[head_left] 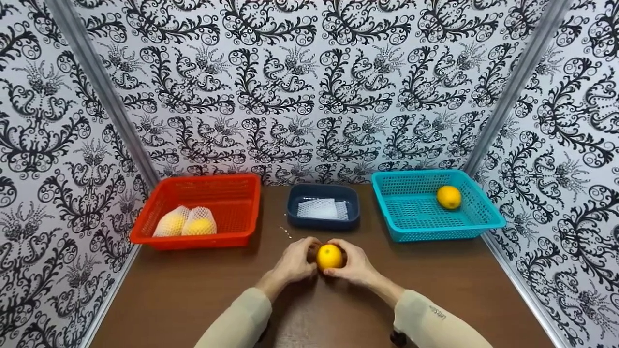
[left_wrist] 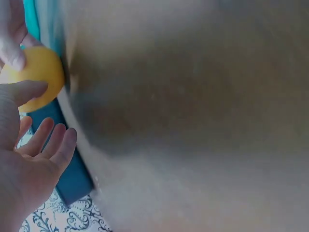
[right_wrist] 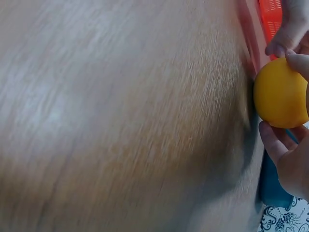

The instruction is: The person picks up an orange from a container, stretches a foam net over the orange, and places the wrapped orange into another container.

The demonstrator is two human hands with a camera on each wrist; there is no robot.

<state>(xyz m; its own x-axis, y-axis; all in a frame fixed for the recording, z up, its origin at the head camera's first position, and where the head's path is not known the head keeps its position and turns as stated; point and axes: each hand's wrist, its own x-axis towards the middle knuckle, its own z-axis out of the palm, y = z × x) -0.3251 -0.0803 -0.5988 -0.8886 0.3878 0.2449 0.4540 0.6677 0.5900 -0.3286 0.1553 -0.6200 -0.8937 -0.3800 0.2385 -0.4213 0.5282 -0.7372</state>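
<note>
In the head view, a yellow-orange fruit, an orange (head_left: 330, 256), is between both hands over the front middle of the table. My right hand (head_left: 357, 265) grips it from the right, thumb at the near side and fingers round the far side. From the left, my left hand (head_left: 294, 261) reaches to it. In the left wrist view, the left thumb (left_wrist: 31, 91) lies against the orange (left_wrist: 46, 67) while the other fingers spread loosely below. The right wrist view shows the right fingers (right_wrist: 273, 142) under the orange (right_wrist: 280, 94).
A red basket (head_left: 193, 241) at left holds two fruits in white foam nets (head_left: 199, 221). Behind the hands, a dark blue tray (head_left: 323, 224) holds white foam nets (head_left: 321, 209). At right, a turquoise basket (head_left: 437, 234) holds another orange (head_left: 449, 197). Patterned walls enclose the table.
</note>
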